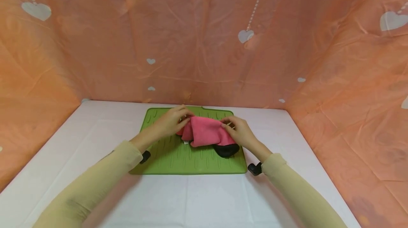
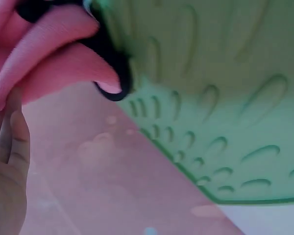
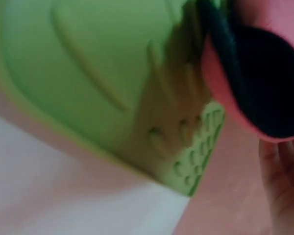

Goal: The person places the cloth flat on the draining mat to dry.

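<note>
A soft pink cloth (image 1: 207,130) with a black underside or lining hangs between both hands over a green ridged mat (image 1: 178,164). Fingers and thumb of the left hand (image 1: 173,120) pinch its left end, where the fabric bunches into folds. At the other end, the right hand (image 1: 239,130) grips the upper edge. Below that hand, a black part (image 1: 226,150) droops low. A small white tag (image 1: 186,142) shows under the left folds. In the right wrist view, the cloth's black inside (image 3: 267,81) curves open like a pocket. The exact kind of item cannot be told.
The mat lies on a white-covered table (image 1: 191,199). Orange-pink curtains (image 1: 207,61) with pale hearts enclose the back and sides. A black wrist mount (image 1: 255,168) sits by the right sleeve, another (image 1: 145,156) by the left one.
</note>
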A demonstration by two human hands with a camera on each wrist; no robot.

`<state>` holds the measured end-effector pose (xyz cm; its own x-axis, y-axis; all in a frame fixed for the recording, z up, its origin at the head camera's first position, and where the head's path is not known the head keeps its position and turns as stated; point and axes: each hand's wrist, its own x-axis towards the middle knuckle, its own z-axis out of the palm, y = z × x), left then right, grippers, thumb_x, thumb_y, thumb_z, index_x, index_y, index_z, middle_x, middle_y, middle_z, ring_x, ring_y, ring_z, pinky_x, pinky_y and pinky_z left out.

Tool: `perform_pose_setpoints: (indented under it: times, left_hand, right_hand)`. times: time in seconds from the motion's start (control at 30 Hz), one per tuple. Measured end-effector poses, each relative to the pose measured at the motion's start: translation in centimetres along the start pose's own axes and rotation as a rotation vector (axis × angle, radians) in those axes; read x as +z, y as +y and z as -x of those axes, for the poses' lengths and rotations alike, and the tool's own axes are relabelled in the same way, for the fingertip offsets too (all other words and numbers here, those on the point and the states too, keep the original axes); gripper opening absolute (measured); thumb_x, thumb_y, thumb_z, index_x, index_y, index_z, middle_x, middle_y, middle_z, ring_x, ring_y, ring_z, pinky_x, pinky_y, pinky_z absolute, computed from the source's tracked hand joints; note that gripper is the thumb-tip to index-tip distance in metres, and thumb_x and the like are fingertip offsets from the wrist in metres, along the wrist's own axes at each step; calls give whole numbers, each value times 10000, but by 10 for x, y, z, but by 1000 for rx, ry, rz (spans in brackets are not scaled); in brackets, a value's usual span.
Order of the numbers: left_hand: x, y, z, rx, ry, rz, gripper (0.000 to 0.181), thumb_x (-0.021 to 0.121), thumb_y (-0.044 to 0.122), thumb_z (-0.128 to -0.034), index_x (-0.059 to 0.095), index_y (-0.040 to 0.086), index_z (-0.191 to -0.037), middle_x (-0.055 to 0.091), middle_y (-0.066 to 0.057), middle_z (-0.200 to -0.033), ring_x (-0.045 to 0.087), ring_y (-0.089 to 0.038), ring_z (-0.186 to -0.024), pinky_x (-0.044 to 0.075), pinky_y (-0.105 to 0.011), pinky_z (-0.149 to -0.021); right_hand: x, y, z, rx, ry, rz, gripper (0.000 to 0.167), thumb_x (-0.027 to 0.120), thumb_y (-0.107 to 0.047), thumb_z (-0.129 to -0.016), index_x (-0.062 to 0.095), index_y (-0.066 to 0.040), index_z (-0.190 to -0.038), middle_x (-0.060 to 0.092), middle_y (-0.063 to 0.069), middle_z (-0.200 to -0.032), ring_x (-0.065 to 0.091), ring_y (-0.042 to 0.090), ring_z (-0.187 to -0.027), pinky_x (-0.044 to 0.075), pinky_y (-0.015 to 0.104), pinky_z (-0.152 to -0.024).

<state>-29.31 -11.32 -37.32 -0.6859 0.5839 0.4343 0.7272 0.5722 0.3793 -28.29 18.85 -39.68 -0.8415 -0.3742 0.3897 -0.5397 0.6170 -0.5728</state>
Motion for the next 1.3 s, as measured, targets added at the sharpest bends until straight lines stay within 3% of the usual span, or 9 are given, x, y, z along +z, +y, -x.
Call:
perform_pose_setpoints:
  times: [0.17, 0.4, 0.57, 0.7, 0.8, 0.97, 1.13, 1.3]
  left_hand:
    - [10, -17, -9, -50, -56, -16, 182, 663, 47, -1015, 724, 23, -1185, 677, -122, -1143, 687, -268, -1021, 590, -395, -877]
    - [22, -37, -17, -141, -125, -46, 198, 648, 83, -1030, 742, 43, -1200, 719, -123, -1179, 684, -283, -1091, 564, -443, -939]
    - [25, -38, -14, -171, -100, -41, 208, 643, 96, -1036, 727, 46, -1219, 700, -120, -1212, 676, -281, -1095, 563, -447, -934]
    - [20, -26, -7, -184, -34, -54, 212, 651, 143, -1041, 707, 72, -1232, 657, -81, -1207, 677, -241, -995, 580, -408, -802]
    - [16, -17, 1, -150, 34, -67, 181, 666, 149, -1033, 704, 94, -1200, 646, -51, -1174, 681, -212, -933, 573, -375, -714]
    - [15, -3, 18, 10, 102, -89, 136, 722, 93, -984, 699, 84, -1118, 658, -39, -1093, 678, -188, -855, 567, -330, -671]
    - [24, 6, 32, 155, 48, -119, 184, 784, 93, -938, 690, 97, -1095, 669, -16, -1050, 662, -148, -807, 572, -301, -691]
    - [35, 10, 38, 193, -40, -141, 224, 802, 172, -937, 691, 114, -1123, 672, 1, -1067, 677, -156, -911, 588, -329, -792]
  right_hand:
    - [6, 12, -9, 96, -99, 23, 194, 701, -139, -1003, 755, -37, -1160, 761, 106, -1075, 703, 225, -866, 566, 364, -772]
    - [12, 19, -17, 139, -185, 58, 219, 702, -194, -1004, 762, -50, -1158, 763, 118, -1078, 723, 207, -851, 577, 383, -799]
    - [9, 17, -14, 126, -135, 64, 216, 715, -199, -997, 766, -66, -1159, 759, 101, -1105, 719, 241, -923, 580, 410, -828]
    - [1, 11, -6, 72, -43, 44, 202, 737, -141, -975, 759, -41, -1148, 747, 101, -1106, 707, 264, -941, 589, 419, -821]
    - [-5, 6, 3, 26, 0, 25, 187, 744, -100, -962, 757, -26, -1133, 738, 98, -1072, 696, 249, -923, 596, 408, -794]
    - [-8, -3, 19, -78, 26, 21, 158, 777, -67, -933, 767, -39, -1087, 728, 56, -1011, 681, 216, -915, 593, 425, -789]
    - [-3, -5, 33, -193, -22, 71, 183, 818, -67, -895, 763, -53, -1069, 721, 30, -1007, 659, 211, -916, 581, 425, -794]
    - [4, -6, 39, -200, -119, 143, 226, 840, -131, -890, 761, -86, -1098, 707, 27, -1063, 659, 206, -971, 568, 398, -863]
